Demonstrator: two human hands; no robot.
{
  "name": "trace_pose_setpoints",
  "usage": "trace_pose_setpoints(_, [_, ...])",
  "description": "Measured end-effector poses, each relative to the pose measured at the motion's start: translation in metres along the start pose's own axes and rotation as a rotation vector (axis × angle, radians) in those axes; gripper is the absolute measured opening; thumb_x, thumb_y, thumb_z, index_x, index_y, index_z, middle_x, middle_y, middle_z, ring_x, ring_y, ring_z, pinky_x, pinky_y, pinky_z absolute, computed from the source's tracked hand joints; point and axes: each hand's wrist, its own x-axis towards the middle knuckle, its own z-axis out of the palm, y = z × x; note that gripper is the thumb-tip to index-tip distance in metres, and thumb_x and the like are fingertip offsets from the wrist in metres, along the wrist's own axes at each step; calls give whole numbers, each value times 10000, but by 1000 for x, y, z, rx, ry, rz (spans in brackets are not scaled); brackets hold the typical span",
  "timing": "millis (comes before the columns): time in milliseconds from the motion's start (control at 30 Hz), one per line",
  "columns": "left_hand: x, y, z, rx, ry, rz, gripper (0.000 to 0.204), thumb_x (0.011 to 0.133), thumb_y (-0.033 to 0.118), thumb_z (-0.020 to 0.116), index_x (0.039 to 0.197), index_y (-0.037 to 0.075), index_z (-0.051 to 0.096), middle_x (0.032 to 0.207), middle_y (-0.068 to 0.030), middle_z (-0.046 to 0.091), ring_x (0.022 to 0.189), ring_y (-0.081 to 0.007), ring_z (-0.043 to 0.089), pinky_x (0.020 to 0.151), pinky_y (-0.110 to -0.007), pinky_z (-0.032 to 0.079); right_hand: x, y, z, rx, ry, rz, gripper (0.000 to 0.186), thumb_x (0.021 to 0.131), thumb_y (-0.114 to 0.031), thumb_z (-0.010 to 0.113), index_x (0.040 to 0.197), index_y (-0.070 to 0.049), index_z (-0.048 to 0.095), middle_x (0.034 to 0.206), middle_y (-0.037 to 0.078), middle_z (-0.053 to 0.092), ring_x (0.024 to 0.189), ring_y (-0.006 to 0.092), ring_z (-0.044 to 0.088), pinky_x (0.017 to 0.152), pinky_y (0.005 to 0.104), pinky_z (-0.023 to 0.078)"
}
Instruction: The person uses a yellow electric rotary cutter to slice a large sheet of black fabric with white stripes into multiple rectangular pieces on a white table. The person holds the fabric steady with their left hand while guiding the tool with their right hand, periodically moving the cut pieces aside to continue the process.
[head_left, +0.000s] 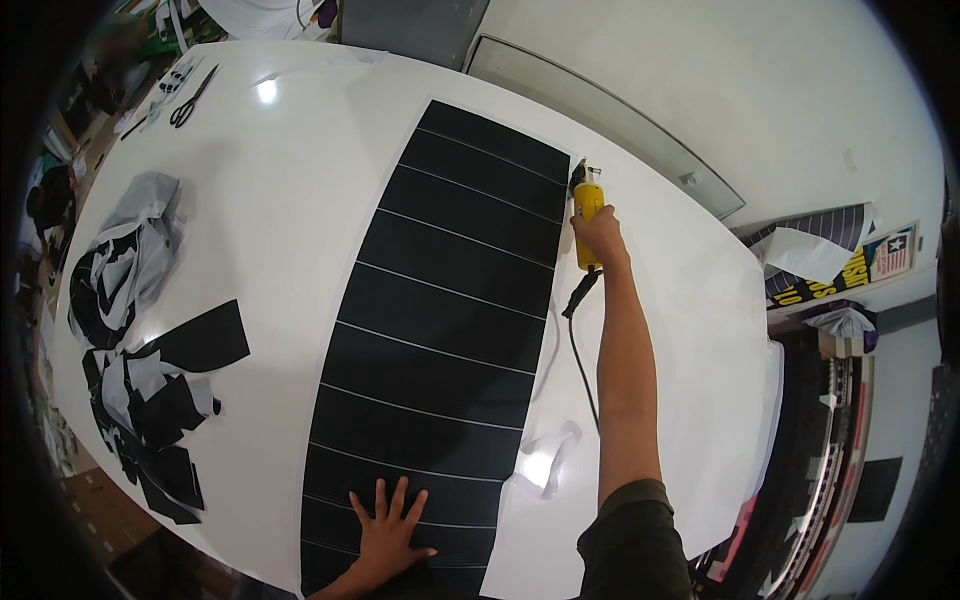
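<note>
The black striped panel (440,320) lies from the upper centre to the lower edge of the frame on the white table (260,200); the left hand (388,537) is flat on its lower part, fingers spread, gripping nothing, while the right hand (602,238), at upper right of centre, is closed round a yellow corded tool (588,200). Principal risk, as judged: the upper end is unpinned and could creep or ripple if the tool's head catches the right edge; whether they touch cannot be told. The cord (583,365) runs beside the right forearm and could snag or tug. The pale strip (545,475) at lower centre-right could foul the cord. Bare tabletop lies right of the tool; at left, dark offcuts (172,400) stand apart from the panel's left edge
</note>
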Motion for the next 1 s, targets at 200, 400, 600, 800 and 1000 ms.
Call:
trace_pose_setpoints(200, [4, 9, -17, 0, 92, 18, 1046, 683, 649, 866, 1524, 154, 489, 1617, -286, 302, 1507, -579, 232, 1082, -902, 36, 31, -10, -6, 0, -11, 5, 817, 857, -418, 738, 1351, 153, 426, 1216, 369, 670, 1110, 462, 712, 922, 485, 593])
trace_pose_setpoints(400, [5, 15, -37, -74, 2, -31, 1245, 671, 496, 928, 1675, 187, 261, 1738, -224, 136, 1575, -540, 86, 1134, -874, 10, 60, -17, -8, -38, 5, 0, 835, 851, -440, 748, 1353, 149, 436, 1230, 360, 672, 1136, 460, 703, 944, 485, 585])
trace_pose_setpoints(600, [10, 14, -33, -96, 48, -34, 1240, 652, 488, 933, 1665, 183, 287, 1727, -237, 161, 1572, -543, 90, 1132, -876, 7, 95, -21, 0, -58, -7, 4, 844, 834, -445, 750, 1348, 146, 437, 1240, 357, 670, 1144, 462, 699, 955, 484, 586])
trace_pose_setpoints(800, [-3, 14, -50, -66, -7, -38, 1142, 712, 558, 868, 1648, 172, 339, 1731, -205, 180, 1576, -526, 111, 1137, -871, 12, 123, -21, -13, 8, 79, 20, 867, 827, -455, 771, 1346, 165, 455, 1233, 357, 673, 1141, 452, 702, 955, 478, 584])
trace_pose_setpoints(1000, [-168, -36, -93, -316, -76, -247, 945, 857, 510, 797, 1632, 165, 381, 1719, -172, 260, 1592, -469, 161, 1211, -776, 39, 31, 39, -27, 140, 191, -12, 758, 838, -458, 764, 1220, 146, 510, 1089, 333, 722, 977, 456, 745, 798, 483, 609])
